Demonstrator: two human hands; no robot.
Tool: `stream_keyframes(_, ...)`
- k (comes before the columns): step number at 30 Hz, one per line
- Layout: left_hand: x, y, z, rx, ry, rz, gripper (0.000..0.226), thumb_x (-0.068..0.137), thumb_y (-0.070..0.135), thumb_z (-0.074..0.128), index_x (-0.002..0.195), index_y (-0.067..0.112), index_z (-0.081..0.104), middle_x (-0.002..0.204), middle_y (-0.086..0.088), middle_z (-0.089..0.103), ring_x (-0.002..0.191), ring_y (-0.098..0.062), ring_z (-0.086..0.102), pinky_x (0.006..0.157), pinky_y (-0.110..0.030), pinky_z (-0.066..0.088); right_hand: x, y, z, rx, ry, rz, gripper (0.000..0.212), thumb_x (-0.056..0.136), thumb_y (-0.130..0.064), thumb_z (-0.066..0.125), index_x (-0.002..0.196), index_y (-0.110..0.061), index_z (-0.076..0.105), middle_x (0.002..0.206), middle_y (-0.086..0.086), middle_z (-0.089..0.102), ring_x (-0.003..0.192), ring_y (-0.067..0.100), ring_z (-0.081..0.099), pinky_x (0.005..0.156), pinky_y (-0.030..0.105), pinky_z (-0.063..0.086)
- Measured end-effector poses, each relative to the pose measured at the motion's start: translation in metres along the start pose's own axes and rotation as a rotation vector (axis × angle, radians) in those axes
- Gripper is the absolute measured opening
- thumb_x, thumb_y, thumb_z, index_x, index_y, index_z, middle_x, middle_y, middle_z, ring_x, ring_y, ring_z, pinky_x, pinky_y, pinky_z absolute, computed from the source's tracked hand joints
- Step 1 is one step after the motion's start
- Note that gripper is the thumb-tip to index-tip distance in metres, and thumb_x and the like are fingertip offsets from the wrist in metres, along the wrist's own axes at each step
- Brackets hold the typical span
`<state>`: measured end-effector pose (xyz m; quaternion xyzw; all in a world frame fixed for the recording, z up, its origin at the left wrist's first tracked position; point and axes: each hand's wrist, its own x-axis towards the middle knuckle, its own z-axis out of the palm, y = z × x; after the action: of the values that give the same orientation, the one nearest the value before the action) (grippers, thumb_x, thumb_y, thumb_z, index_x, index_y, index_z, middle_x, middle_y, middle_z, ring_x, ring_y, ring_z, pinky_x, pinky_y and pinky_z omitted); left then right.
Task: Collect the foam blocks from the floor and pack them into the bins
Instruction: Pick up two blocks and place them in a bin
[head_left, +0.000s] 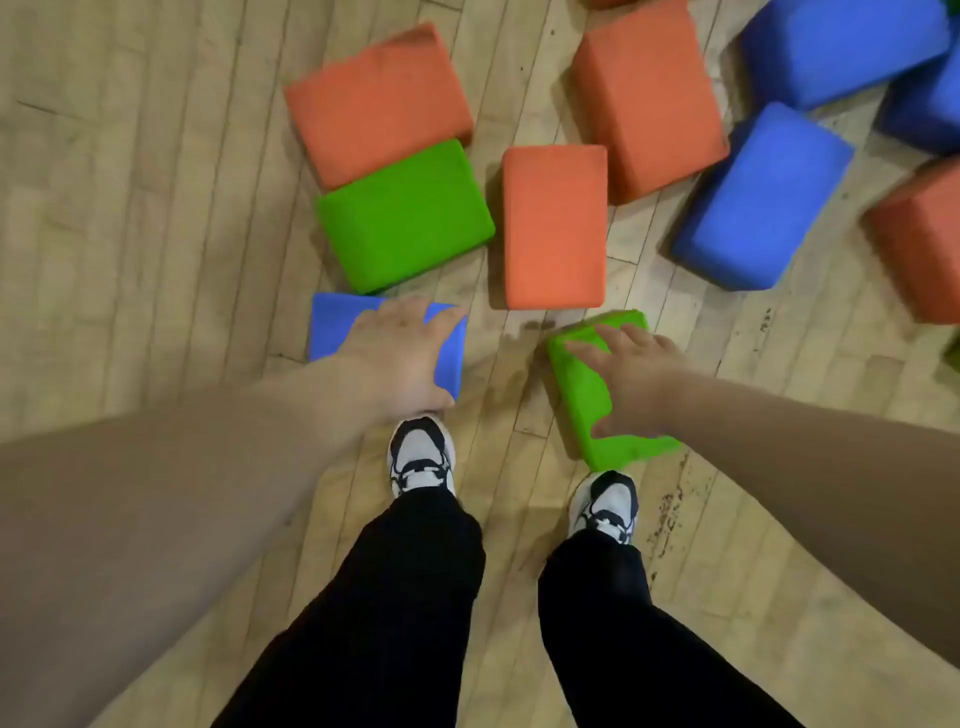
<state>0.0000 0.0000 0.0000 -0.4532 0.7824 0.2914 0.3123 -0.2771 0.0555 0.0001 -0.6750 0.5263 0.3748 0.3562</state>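
Foam blocks lie scattered on the wooden floor. My left hand (400, 358) is spread over a small blue block (332, 322) just ahead of my left shoe, with the fingers reaching its far right edge and the thumb at its near corner. My right hand (631, 379) lies with fingers apart on a small green block (582, 384) ahead of my right shoe, thumb near its close edge. Both blocks appear to rest on the floor. Beyond them lie a larger green block (405, 215) and an orange block (553, 226).
More orange blocks (376, 101) (649, 96) (924, 239) and blue blocks (763, 197) (841, 47) crowd the far and right floor. My shoes (421, 457) (605, 506) stand close behind the two small blocks. Bare floor lies to the left. No bin is in view.
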Motion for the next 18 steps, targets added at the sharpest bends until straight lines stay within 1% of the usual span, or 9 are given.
stream_keyframes(2, 0.042, -0.008, 0.028, 0.078, 0.012, 0.004, 0.114, 0.073, 0.071, 0.073, 0.161, 0.032, 0.011, 0.157, -0.014, 0.028, 0.143, -0.035, 0.031, 0.113, -0.049, 0.036, 0.044, 0.007, 0.020, -0.070, -0.004, -0.017, 0.129, 0.070, -0.069, 0.079, 0.161, -0.041, -0.008, 0.171, 0.004, -0.002, 0.157, 0.034, 0.002, 0.125, 0.056, 0.014)
stream_keyframes(3, 0.062, -0.014, 0.043, 0.107, 0.008, -0.005, 0.116, 0.072, 0.072, 0.073, 0.161, 0.032, 0.009, 0.159, -0.015, 0.024, 0.144, -0.036, 0.027, 0.116, -0.051, 0.032, 0.063, 0.010, 0.031, -0.103, -0.017, -0.021, 0.132, 0.070, -0.067, 0.081, 0.160, -0.040, -0.010, 0.171, 0.005, -0.003, 0.157, 0.034, 0.002, 0.125, 0.056, 0.013)
stream_keyframes(6, 0.104, -0.026, 0.075, 0.180, -0.053, -0.030, 0.130, 0.068, 0.076, 0.075, 0.161, 0.033, -0.006, 0.165, -0.018, 0.004, 0.152, -0.040, 0.010, 0.123, -0.058, 0.014, 0.101, 0.015, 0.055, -0.201, 0.005, -0.037, 0.134, 0.069, -0.062, 0.084, 0.159, -0.042, -0.013, 0.171, 0.006, -0.001, 0.157, 0.035, 0.003, 0.125, 0.057, 0.012)
stream_keyframes(7, 0.115, -0.031, 0.086, 0.189, -0.050, -0.037, 0.134, 0.067, 0.076, 0.076, 0.161, 0.032, -0.010, 0.165, -0.020, 0.005, 0.152, -0.041, 0.011, 0.123, -0.058, 0.014, 0.111, 0.018, 0.064, -0.233, 0.044, -0.052, 0.133, 0.069, -0.060, 0.084, 0.158, -0.043, -0.013, 0.170, 0.008, 0.002, 0.156, 0.035, 0.005, 0.125, 0.058, 0.011)
stream_keyframes(9, 0.125, -0.035, 0.098, 0.213, -0.037, -0.067, 0.138, 0.064, 0.077, 0.077, 0.161, 0.029, -0.009, 0.158, -0.021, 0.023, 0.144, -0.042, 0.027, 0.120, -0.056, 0.023, 0.122, 0.019, 0.072, -0.265, 0.101, -0.064, 0.134, 0.066, -0.060, 0.084, 0.158, -0.045, -0.013, 0.167, 0.010, 0.011, 0.154, 0.037, 0.012, 0.124, 0.061, 0.010)
stream_keyframes(11, 0.129, -0.038, 0.104, 0.225, 0.000, -0.095, 0.140, 0.057, 0.081, 0.078, 0.160, 0.028, -0.001, 0.146, -0.017, 0.040, 0.129, -0.040, 0.040, 0.112, -0.053, 0.031, 0.130, 0.021, 0.077, -0.289, 0.111, -0.073, 0.141, 0.060, -0.063, 0.086, 0.158, -0.044, -0.014, 0.165, 0.011, 0.018, 0.151, 0.038, 0.019, 0.122, 0.062, 0.013)
stream_keyframes(12, 0.127, -0.038, 0.105, 0.221, 0.016, -0.098, 0.139, 0.055, 0.082, 0.079, 0.160, 0.029, 0.004, 0.142, -0.014, 0.043, 0.124, -0.038, 0.042, 0.108, -0.051, 0.035, 0.131, 0.022, 0.076, -0.308, 0.103, -0.078, 0.143, 0.059, -0.067, 0.086, 0.157, -0.044, -0.015, 0.163, 0.010, 0.021, 0.149, 0.037, 0.023, 0.122, 0.061, 0.016)
stream_keyframes(15, 0.111, -0.036, 0.108, 0.193, 0.005, -0.065, 0.126, 0.058, 0.078, 0.080, 0.158, 0.039, 0.014, 0.136, -0.010, 0.042, 0.120, -0.035, 0.039, 0.101, -0.047, 0.039, 0.127, 0.022, 0.075, -0.332, 0.132, -0.041, 0.140, 0.059, -0.080, 0.077, 0.157, -0.044, -0.016, 0.157, 0.011, 0.030, 0.139, 0.036, 0.035, 0.111, 0.053, 0.032)
stream_keyframes(18, 0.094, -0.032, 0.109, 0.180, -0.024, -0.015, 0.110, 0.069, 0.073, 0.075, 0.156, 0.049, 0.012, 0.141, -0.006, 0.039, 0.124, -0.034, 0.036, 0.101, -0.048, 0.035, 0.118, 0.014, 0.072, -0.311, 0.130, -0.020, 0.127, 0.066, -0.082, 0.070, 0.159, -0.044, -0.007, 0.151, 0.008, 0.040, 0.130, 0.033, 0.040, 0.101, 0.047, 0.038)
